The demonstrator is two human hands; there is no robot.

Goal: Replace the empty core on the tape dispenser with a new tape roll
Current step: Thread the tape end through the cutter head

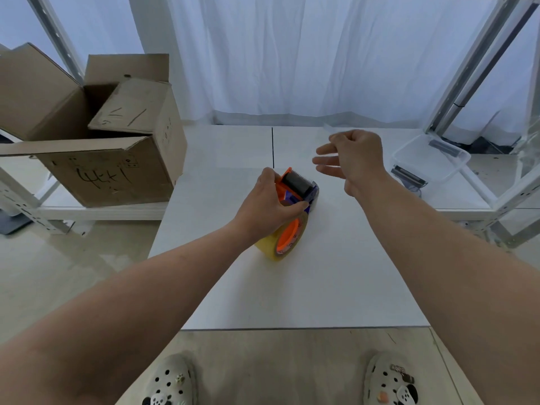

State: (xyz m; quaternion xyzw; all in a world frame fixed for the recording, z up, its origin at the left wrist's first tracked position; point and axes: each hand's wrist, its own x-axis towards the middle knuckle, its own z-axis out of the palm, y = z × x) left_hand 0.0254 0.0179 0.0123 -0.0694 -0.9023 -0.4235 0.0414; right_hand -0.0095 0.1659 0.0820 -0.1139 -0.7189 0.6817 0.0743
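Observation:
An orange tape dispenser (295,185) with a black roller lies on the white table (306,287). A yellowish tape roll (270,248) sits on its orange hub. My left hand (267,207) grips the dispenser from the left, fingers curled over its body. My right hand (350,159) hovers above the table to the right of the dispenser, apart from it, holding nothing I can make out. Its lower fingers are stretched out and its thumb and forefinger are bent together.
An open cardboard box (96,135) stands on a low shelf at the left. A clear plastic bin (429,159) sits at the right on a metal rack. White curtains hang behind the table. My two shoes show below the table's near edge.

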